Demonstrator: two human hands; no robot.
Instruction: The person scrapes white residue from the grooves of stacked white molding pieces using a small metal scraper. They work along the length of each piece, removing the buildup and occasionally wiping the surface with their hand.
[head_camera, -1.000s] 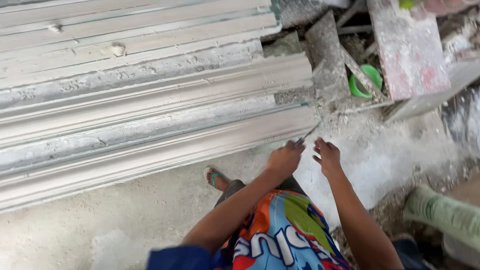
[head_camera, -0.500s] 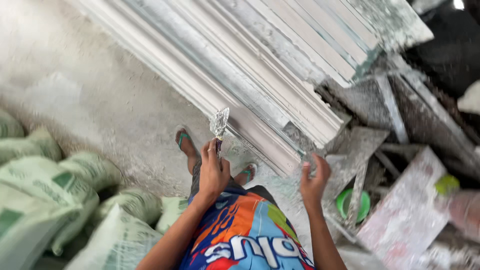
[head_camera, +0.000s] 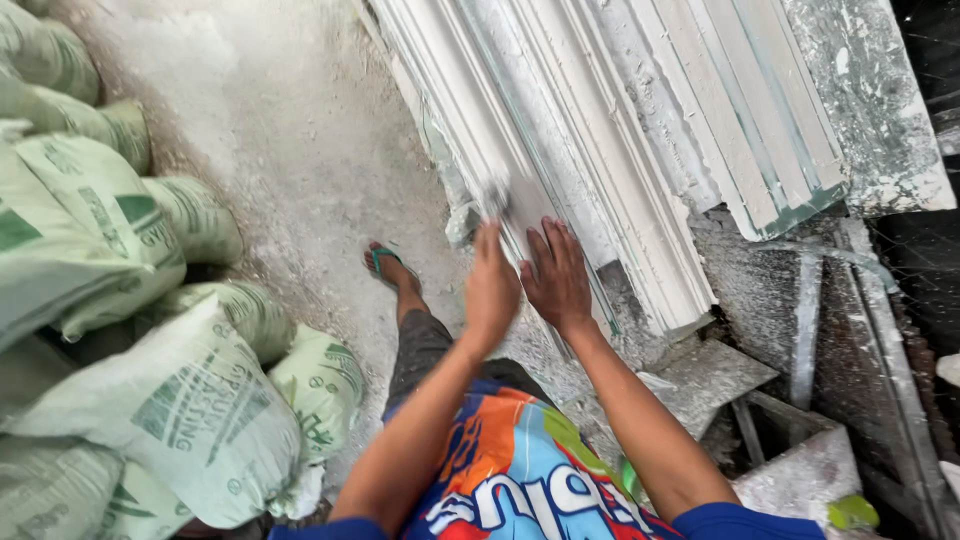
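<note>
Plaster mouldings (head_camera: 560, 150), long and white with stepped profiles, lie stacked side by side and run from the top of the view down toward the middle, where their cut ends sit just above a grey dusty slab. Both hands are at this lower end of the stack. The right hand (head_camera: 557, 275) lies flat with the fingers spread wide on the face of one moulding, palm down, and it holds nothing. The left hand (head_camera: 492, 285) is just beside it, turned on its edge, and it grips a small scraping tool (head_camera: 493, 200) whose blade is blurred and touches the edge of the outermost moulding; I cannot tell the exact form of the tool. The two hands are very near each other but do not clearly touch.

Below the hands, the person's colourful shirt (head_camera: 515, 485) with blue sleeves fills the lower middle. One foot in a green sandal (head_camera: 385, 262) stands on the dusty concrete floor (head_camera: 290, 140), left of the mouldings. At the far left, pale green sacks (head_camera: 150, 330) are piled one on another. At the right, under and beside the stack, there are grey plaster-covered boards and scraps (head_camera: 800, 330), and a wide spattered panel (head_camera: 870, 110) leans at the upper right
</note>
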